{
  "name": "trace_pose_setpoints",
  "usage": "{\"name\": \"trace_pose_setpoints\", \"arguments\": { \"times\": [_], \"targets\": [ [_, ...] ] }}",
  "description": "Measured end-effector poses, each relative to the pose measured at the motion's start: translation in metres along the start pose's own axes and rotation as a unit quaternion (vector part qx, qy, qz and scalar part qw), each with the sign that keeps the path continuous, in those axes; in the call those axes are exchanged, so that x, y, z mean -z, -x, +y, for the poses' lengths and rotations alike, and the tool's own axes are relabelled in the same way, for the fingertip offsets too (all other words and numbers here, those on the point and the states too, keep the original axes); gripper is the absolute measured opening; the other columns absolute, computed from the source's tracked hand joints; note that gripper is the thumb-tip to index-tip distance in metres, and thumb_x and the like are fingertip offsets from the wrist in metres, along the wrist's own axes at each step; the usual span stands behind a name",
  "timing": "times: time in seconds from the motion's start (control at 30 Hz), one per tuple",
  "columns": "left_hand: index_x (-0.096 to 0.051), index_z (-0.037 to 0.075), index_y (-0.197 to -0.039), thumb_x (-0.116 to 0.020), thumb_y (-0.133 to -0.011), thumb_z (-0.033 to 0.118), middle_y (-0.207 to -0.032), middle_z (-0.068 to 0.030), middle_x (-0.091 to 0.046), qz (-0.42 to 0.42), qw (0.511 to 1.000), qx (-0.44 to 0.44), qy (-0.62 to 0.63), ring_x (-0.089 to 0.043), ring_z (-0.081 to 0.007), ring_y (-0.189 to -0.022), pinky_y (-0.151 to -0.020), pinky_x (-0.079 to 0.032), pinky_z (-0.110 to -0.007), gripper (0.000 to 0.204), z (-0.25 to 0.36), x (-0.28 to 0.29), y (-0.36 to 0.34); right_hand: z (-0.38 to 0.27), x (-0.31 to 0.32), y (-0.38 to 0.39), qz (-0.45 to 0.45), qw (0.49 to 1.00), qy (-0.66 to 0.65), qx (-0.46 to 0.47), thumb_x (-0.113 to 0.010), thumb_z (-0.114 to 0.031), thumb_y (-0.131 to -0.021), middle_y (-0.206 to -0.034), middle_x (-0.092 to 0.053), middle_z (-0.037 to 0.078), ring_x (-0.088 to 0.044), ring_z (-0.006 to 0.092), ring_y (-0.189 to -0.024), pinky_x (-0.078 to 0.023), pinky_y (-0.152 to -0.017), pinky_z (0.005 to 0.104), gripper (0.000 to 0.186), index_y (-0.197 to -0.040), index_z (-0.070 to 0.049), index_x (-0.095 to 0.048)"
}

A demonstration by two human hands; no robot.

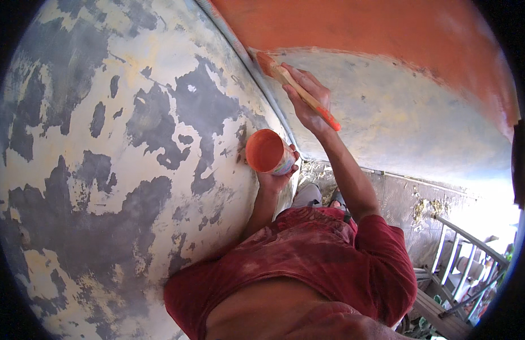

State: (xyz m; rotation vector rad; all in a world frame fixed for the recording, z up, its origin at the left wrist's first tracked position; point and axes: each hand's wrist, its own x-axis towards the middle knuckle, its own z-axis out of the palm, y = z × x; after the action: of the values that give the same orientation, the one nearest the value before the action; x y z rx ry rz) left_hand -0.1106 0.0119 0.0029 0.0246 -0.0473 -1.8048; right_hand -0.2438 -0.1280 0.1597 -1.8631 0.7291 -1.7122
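Observation:
My right hand (309, 97) is raised and grips a paintbrush (299, 89) with a wooden handle and an orange tip. Its bristles touch the wall right below the edge of the fresh orange paint (358, 28), close to the inside corner. My left hand (278, 177) holds a small cup (267, 151) from below; the cup's inside is coated in orange paint and it tilts toward the left wall. The cup sits lower than the brush, next to the corner.
The left wall (120, 147) is peeling, with cream patches over grey. The right wall (398, 119) is pale below the orange band. A white metal railing (463, 258) stands at the lower right above a littered floor (398, 198). My red shirt fills the bottom.

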Motion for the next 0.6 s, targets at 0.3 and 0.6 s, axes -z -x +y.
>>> {"name": "trace_pose_setpoints", "arguments": {
  "times": [0.3,0.6],
  "targets": [
    [-0.049,0.014,-0.132,-0.062,-0.084,0.052,-0.130,-0.0210,-0.049,-0.009,1.000,-0.024,-0.002,-0.048,-0.0386,-0.116,-0.080,-0.050,-0.047,0.062,0.001,-0.006,0.004,0.006,-0.002,-0.007,0.089,0.978,0.105,0.154,-0.065,-0.005,-0.087,-0.108,-0.067,0.017,-0.065,0.0280,-0.095,-0.054,-0.080,0.0338,0.033,-0.120,-0.002,-0.064],
    [-0.050,0.015,-0.131,-0.058,-0.086,0.057,-0.130,-0.0210,-0.051,0.003,0.999,-0.031,-0.041,-0.051,-0.0399,-0.115,-0.077,-0.053,-0.046,0.062,0.003,0.002,0.004,-0.008,0.001,0.020,0.139,0.982,0.084,0.098,-0.069,-0.002,-0.078,-0.110,-0.066,0.016,-0.064,0.0318,-0.095,-0.054,-0.078,0.0377,0.037,-0.114,0.000,-0.064]
  ]
}}
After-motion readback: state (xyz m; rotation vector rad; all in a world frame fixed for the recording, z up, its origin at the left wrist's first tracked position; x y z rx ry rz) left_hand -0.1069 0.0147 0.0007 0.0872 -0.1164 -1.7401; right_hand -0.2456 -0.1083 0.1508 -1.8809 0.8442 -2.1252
